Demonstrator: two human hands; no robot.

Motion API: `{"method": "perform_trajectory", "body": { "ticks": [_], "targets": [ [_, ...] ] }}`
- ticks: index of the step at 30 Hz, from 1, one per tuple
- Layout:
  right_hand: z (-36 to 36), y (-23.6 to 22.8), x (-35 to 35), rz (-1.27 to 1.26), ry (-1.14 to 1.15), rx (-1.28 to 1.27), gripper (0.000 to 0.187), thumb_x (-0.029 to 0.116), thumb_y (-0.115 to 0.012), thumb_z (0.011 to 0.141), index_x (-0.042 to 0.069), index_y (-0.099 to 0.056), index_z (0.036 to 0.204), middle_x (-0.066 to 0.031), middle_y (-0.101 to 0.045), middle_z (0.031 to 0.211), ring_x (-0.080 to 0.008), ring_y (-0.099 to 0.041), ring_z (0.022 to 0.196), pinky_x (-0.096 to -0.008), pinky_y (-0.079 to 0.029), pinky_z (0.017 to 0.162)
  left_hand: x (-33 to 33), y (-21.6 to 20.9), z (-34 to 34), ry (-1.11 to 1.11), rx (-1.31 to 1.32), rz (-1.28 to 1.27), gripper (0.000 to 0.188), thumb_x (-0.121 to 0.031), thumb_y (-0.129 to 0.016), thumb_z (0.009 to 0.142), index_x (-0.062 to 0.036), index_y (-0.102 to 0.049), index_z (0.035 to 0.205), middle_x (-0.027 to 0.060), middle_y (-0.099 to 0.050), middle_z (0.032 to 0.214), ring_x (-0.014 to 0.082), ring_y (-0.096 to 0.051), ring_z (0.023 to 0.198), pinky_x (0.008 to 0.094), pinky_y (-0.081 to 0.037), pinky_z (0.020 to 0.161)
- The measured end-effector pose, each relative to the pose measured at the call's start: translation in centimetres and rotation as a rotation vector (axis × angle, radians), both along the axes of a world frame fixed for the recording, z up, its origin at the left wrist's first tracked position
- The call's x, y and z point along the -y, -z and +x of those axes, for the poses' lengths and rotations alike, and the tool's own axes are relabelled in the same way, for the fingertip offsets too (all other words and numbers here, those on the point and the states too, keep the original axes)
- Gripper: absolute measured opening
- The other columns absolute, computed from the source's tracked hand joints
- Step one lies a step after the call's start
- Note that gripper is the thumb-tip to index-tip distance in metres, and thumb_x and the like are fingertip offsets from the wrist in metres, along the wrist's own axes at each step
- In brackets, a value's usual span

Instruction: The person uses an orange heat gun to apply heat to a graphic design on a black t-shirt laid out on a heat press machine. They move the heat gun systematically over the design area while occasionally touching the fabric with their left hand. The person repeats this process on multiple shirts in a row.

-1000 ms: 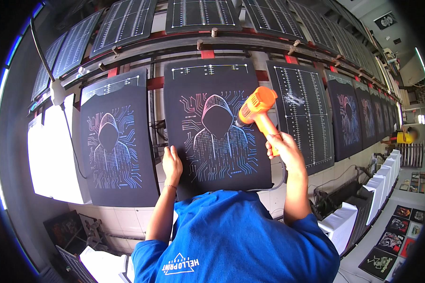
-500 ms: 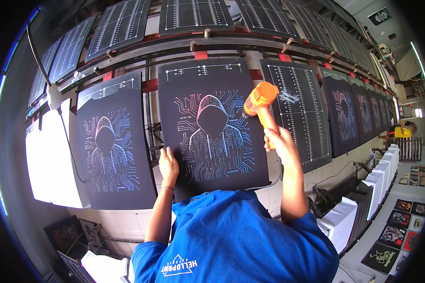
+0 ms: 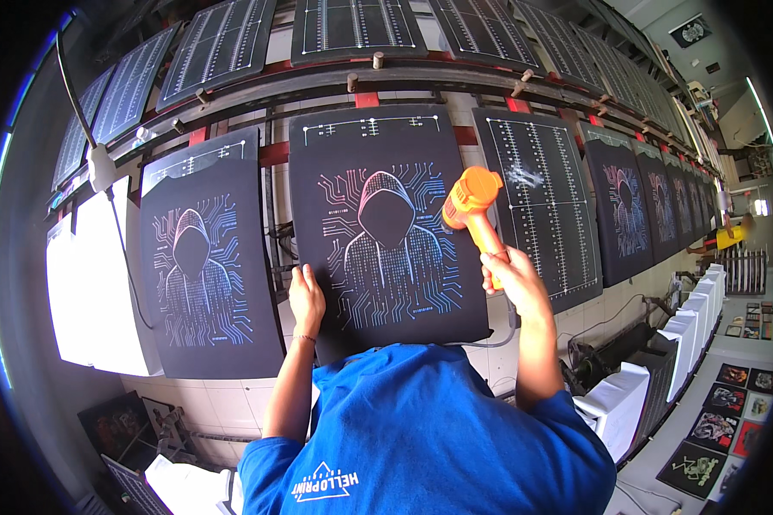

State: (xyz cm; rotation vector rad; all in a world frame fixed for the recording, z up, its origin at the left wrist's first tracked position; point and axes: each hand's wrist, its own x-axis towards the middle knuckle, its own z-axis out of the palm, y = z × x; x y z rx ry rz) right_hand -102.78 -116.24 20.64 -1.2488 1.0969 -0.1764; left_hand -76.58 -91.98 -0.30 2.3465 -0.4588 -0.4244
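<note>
My right hand [image 3: 518, 276] is wrapped round the handle of an orange heat gun [image 3: 472, 199]. The heat gun's head hangs over the right side of a black T-shirt [image 3: 386, 335], its nozzle toward the print. That shirt lies flat on a dark board and bears a hooded figure [image 3: 392, 227] with circuit lines in red to blue. At the shirt's left edge rests my left hand [image 3: 306, 296], fingers stretched out and holding nothing I can see. A cable [image 3: 513, 318] runs down from the gun's handle.
Another printed black shirt [image 3: 215, 309] lies on the board to the left, beside a bright white panel [image 3: 103, 292]. To the right is a bare board with scales [image 3: 541, 215], then several printed shirts [image 3: 623, 215]. A hanging cable [image 3: 73, 94] drops at the left; a person in yellow [image 3: 730, 237] is far right.
The heat gun and my right hand have shifted slightly down, and the gun's head has turned a little. My left hand stays at the shirt's edge.
</note>
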Motion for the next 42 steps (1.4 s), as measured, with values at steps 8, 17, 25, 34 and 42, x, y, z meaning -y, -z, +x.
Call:
{"method": "perform_trajectory", "body": {
  "ticks": [8,17,25,34,42],
  "targets": [
    [-1.3,0.3,-0.6,0.062,0.040,0.048,0.028,0.027,-0.066,0.090,0.002,-0.056,0.097,-0.0027,-0.058,0.073,-0.0100,-0.058,0.057,-0.0241,-0.050,0.050,0.0,-1.2,-0.2,0.002,-0.012,-0.056,0.041,-0.034,-0.039,0.101,0.0049,-0.050,0.097,0.0345,-0.058,0.085,0.0529,-0.055,0.081,0.0544,-0.042,0.070],
    [2.8,1.4,-1.2,0.041,-0.027,0.208,0.020,0.021,-0.064,0.091,0.002,-0.057,0.092,-0.0004,-0.056,0.069,-0.0068,-0.056,0.056,-0.0211,-0.047,0.050,0.0,0.0,-0.3,0.016,0.029,-0.023,0.042,-0.033,-0.036,0.102,0.0071,-0.050,0.102,0.0351,-0.059,0.093,0.0519,-0.055,0.090,0.0545,-0.042,0.076],
    [6.3,3.1,0.2,-0.043,-0.030,0.293,0.023,0.024,-0.064,0.090,0.003,-0.056,0.095,-0.0003,-0.056,0.069,-0.0075,-0.055,0.053,-0.0214,-0.047,0.049,-0.2,-0.3,-0.5,-0.011,0.094,-0.072,0.040,-0.032,-0.039,0.102,0.0058,-0.052,0.099,0.0346,-0.059,0.089,0.0516,-0.056,0.084,0.0522,-0.044,0.072],
    [5.6,2.3,-0.3,-0.083,-0.071,0.156,0.025,0.026,-0.063,0.092,0.002,-0.057,0.097,0.0001,-0.056,0.071,-0.0064,-0.056,0.057,-0.0210,-0.046,0.050,0.2,-0.2,-0.4,0.008,0.047,-0.001,0.040,-0.034,-0.038,0.102,0.0033,-0.048,0.094,0.0312,-0.059,0.084,0.0493,-0.057,0.080,0.0530,-0.044,0.071],
    [3.6,1.3,-2.6,0.012,-0.077,0.112,0.025,0.025,-0.061,0.093,0.002,-0.055,0.099,0.0000,-0.054,0.071,-0.0078,-0.056,0.057,-0.0229,-0.048,0.052,0.2,-0.1,0.0,0.008,0.014,0.036,0.043,-0.037,-0.036,0.102,0.0035,-0.048,0.093,0.0319,-0.060,0.085,0.0492,-0.057,0.081,0.0531,-0.044,0.071]
  ]
}}
